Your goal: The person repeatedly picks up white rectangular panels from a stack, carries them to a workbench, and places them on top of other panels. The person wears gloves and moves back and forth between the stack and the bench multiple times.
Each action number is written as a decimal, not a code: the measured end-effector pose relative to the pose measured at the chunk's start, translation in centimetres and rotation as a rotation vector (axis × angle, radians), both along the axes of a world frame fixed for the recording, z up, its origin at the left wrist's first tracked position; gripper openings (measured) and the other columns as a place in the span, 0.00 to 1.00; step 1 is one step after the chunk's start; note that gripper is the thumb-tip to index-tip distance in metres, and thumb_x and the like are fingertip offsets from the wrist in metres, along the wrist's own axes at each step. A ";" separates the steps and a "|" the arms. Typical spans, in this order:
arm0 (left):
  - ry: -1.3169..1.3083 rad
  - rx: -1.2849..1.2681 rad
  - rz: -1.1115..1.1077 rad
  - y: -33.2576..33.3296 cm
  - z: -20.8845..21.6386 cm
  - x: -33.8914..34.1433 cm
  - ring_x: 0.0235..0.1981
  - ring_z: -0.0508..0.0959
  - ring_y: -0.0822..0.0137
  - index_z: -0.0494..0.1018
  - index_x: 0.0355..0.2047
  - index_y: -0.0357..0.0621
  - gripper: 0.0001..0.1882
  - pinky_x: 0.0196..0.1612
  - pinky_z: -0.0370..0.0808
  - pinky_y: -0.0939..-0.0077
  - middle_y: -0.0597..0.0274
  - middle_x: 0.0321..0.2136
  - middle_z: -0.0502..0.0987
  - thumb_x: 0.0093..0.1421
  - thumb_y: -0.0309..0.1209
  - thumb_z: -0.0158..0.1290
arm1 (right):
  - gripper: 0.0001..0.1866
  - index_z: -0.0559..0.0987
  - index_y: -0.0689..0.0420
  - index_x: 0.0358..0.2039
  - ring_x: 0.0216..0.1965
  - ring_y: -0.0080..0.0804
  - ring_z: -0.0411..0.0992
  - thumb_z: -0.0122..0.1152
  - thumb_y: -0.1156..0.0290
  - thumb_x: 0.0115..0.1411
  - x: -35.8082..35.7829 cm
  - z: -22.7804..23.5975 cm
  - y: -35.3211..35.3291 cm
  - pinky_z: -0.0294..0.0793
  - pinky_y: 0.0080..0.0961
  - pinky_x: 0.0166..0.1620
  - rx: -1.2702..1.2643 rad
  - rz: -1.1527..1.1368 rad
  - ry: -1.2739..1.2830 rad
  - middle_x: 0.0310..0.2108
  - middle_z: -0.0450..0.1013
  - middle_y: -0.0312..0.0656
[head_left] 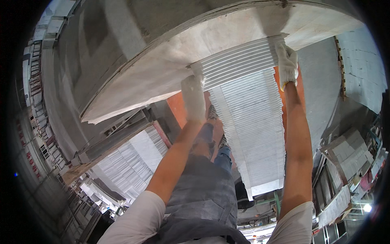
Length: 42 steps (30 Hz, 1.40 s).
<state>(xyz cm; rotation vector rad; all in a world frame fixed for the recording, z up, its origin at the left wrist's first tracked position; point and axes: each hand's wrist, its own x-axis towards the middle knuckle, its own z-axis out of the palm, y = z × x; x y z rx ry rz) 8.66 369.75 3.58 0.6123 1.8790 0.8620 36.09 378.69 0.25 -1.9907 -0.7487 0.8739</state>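
A ribbed bundle of pale strips (pixel 239 61) spanned the space between two gloved hands at the near edge of a broad pale board (pixel 162 67), directly beyond a tall stack of similar strips (pixel 254 130). The left hand (pixel 193 97) appeared to clasp the bundle's left end, while the right hand (pixel 287 65) was wrapped around the far right corner.

The load looked loose, with no band or tie visible, and seemed to depend on pressure from both ends. Had either glove eased off, the middle strips could have sagged or slid out; had the ends been raised unevenly, the row could have fanned apart. A knock against the board's edge might have chipped a corner, and a brush against the uneven sides of the stack could have toppled its upper layers toward the worker's shoes (pixel 212 112).

Motion blur softened the left glove, and the fingertips of both hands were hidden. Whether the bundle rested on the board or merely met its rim could not be told. An orange surface (pixel 176 107) showed only in part behind the hands, a second stack (pixel 130 154) at left was partly covered by the left arm, and the outer surroundings dissolved into the dark fisheye rim.
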 end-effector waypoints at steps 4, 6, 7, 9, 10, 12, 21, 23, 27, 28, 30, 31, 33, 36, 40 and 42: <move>-0.001 0.032 0.052 0.2 -0.1 0.4 0.47 0.68 0.70 0.67 0.51 0.40 0.22 0.52 0.67 0.74 0.62 0.45 0.69 0.69 0.46 0.55 | 0.29 0.76 0.62 0.50 0.49 0.23 0.69 0.68 0.48 0.62 1.0 -2.5 0.2 0.68 0.25 0.57 0.067 -0.001 0.157 0.46 0.73 0.37; 0.002 -0.042 0.068 0.4 0.0 0.3 0.50 0.69 0.67 0.68 0.53 0.42 0.25 0.55 0.65 0.69 0.62 0.47 0.70 0.67 0.49 0.54 | 0.25 0.77 0.60 0.48 0.45 0.22 0.69 0.67 0.50 0.63 1.5 -3.1 0.2 0.68 0.25 0.55 0.011 0.014 0.133 0.42 0.74 0.34; 0.016 -0.122 0.056 0.6 0.1 0.3 0.53 0.70 0.64 0.69 0.56 0.42 0.30 0.59 0.64 0.64 0.61 0.50 0.71 0.65 0.53 0.53 | 0.24 0.78 0.59 0.47 0.44 0.21 0.69 0.66 0.51 0.64 1.7 -3.3 0.2 0.68 0.25 0.54 -0.005 0.016 0.109 0.40 0.74 0.33; 0.031 -0.208 0.032 0.8 0.3 0.1 0.56 0.71 0.62 0.70 0.58 0.44 0.33 0.62 0.62 0.59 0.61 0.54 0.72 0.63 0.57 0.52 | 0.28 0.76 0.57 0.49 0.40 0.19 0.69 0.67 0.47 0.61 1.8 -3.3 0.2 0.72 0.23 0.43 0.064 0.031 0.143 0.40 0.74 0.32; 0.031 -0.217 0.019 0.9 0.5 0.1 0.55 0.71 0.62 0.70 0.58 0.44 0.32 0.62 0.62 0.58 0.61 0.54 0.72 0.63 0.55 0.53 | 0.30 0.75 0.56 0.51 0.39 0.18 0.69 0.68 0.44 0.60 1.8 -3.2 0.1 0.74 0.22 0.38 0.108 0.036 0.155 0.40 0.74 0.31; 0.022 -0.211 0.020 0.8 0.8 0.4 0.55 0.71 0.63 0.70 0.57 0.45 0.30 0.61 0.63 0.59 0.61 0.54 0.72 0.63 0.53 0.53 | 0.29 0.75 0.56 0.51 0.38 0.18 0.70 0.68 0.46 0.60 1.7 -2.8 -0.3 0.75 0.22 0.39 0.026 0.000 0.175 0.40 0.74 0.31; -0.115 0.013 0.006 0.2 -1.1 -0.3 0.45 0.70 0.74 0.72 0.51 0.38 0.17 0.48 0.69 0.76 0.66 0.43 0.72 0.65 0.33 0.57 | 0.23 0.79 0.57 0.53 0.50 0.20 0.73 0.64 0.55 0.64 1.7 -2.1 -0.9 0.74 0.21 0.50 0.147 0.008 0.405 0.48 0.77 0.35; -0.070 -0.028 -0.189 -0.2 -2.0 -1.5 0.48 0.72 0.70 0.69 0.54 0.38 0.23 0.52 0.70 0.75 0.63 0.47 0.73 0.61 0.32 0.62 | 0.20 0.80 0.57 0.52 0.52 0.21 0.72 0.62 0.58 0.65 2.1 -2.2 -1.1 0.74 0.21 0.51 0.114 0.015 0.403 0.48 0.77 0.35; 0.492 0.441 -0.595 -2.2 -3.2 -2.9 0.55 0.73 0.62 0.64 0.62 0.41 0.38 0.60 0.71 0.70 0.58 0.52 0.73 0.52 0.29 0.68 | 0.17 0.81 0.58 0.50 0.50 0.23 0.74 0.61 0.62 0.65 2.9 -2.6 -1.3 0.75 0.22 0.52 0.120 0.060 0.358 0.48 0.78 0.36; 0.572 0.466 -0.674 -2.0 -3.6 -3.4 0.55 0.74 0.61 0.64 0.62 0.40 0.39 0.60 0.71 0.70 0.57 0.52 0.73 0.51 0.29 0.69 | 0.17 0.82 0.58 0.50 0.50 0.24 0.74 0.61 0.63 0.64 3.0 -2.8 -1.3 0.75 0.23 0.51 0.158 0.082 0.363 0.48 0.78 0.36; 0.616 0.475 -0.765 -2.1 -4.2 -3.6 0.55 0.75 0.60 0.66 0.62 0.40 0.40 0.60 0.72 0.69 0.56 0.53 0.74 0.49 0.29 0.71 | 0.16 0.82 0.57 0.49 0.49 0.24 0.75 0.61 0.63 0.64 3.2 -3.2 -1.3 0.75 0.23 0.50 0.167 0.045 0.491 0.47 0.78 0.36; 0.579 0.462 -0.775 -1.9 -4.6 -3.7 0.56 0.75 0.59 0.67 0.61 0.40 0.40 0.60 0.73 0.69 0.55 0.54 0.74 0.49 0.29 0.72 | 0.16 0.83 0.57 0.48 0.48 0.25 0.75 0.61 0.63 0.64 3.2 -3.4 -1.2 0.75 0.24 0.50 0.187 0.026 0.541 0.47 0.78 0.37; 0.515 0.444 -0.781 -1.6 -5.1 -3.7 0.57 0.75 0.59 0.68 0.60 0.40 0.39 0.61 0.73 0.69 0.55 0.56 0.74 0.49 0.30 0.72 | 0.16 0.83 0.57 0.46 0.46 0.24 0.75 0.62 0.62 0.63 3.2 -3.7 -1.3 0.75 0.24 0.49 0.176 0.014 0.522 0.44 0.78 0.36; 0.454 0.407 -0.782 -1.1 -5.3 -3.8 0.59 0.74 0.59 0.69 0.59 0.40 0.38 0.61 0.72 0.68 0.55 0.57 0.73 0.49 0.31 0.73 | 0.15 0.84 0.57 0.43 0.42 0.24 0.74 0.64 0.61 0.62 3.3 -3.8 -2.2 0.74 0.23 0.46 0.145 -0.055 0.518 0.40 0.78 0.36; 0.472 0.365 -0.905 -0.3 -4.6 -5.0 0.58 0.75 0.58 0.69 0.60 0.41 0.38 0.60 0.74 0.68 0.55 0.56 0.74 0.49 0.29 0.72 | 0.12 0.83 0.58 0.40 0.38 0.25 0.73 0.63 0.64 0.63 2.7 -3.2 -5.2 0.73 0.24 0.46 0.088 -0.302 0.550 0.35 0.76 0.36; 0.487 0.403 -0.982 0.3 -4.3 -5.6 0.58 0.75 0.58 0.68 0.60 0.41 0.39 0.59 0.75 0.67 0.55 0.56 0.74 0.48 0.27 0.72 | 0.13 0.82 0.59 0.39 0.39 0.25 0.73 0.63 0.62 0.63 2.0 -2.8 -6.9 0.72 0.24 0.46 0.083 -0.291 0.533 0.36 0.76 0.35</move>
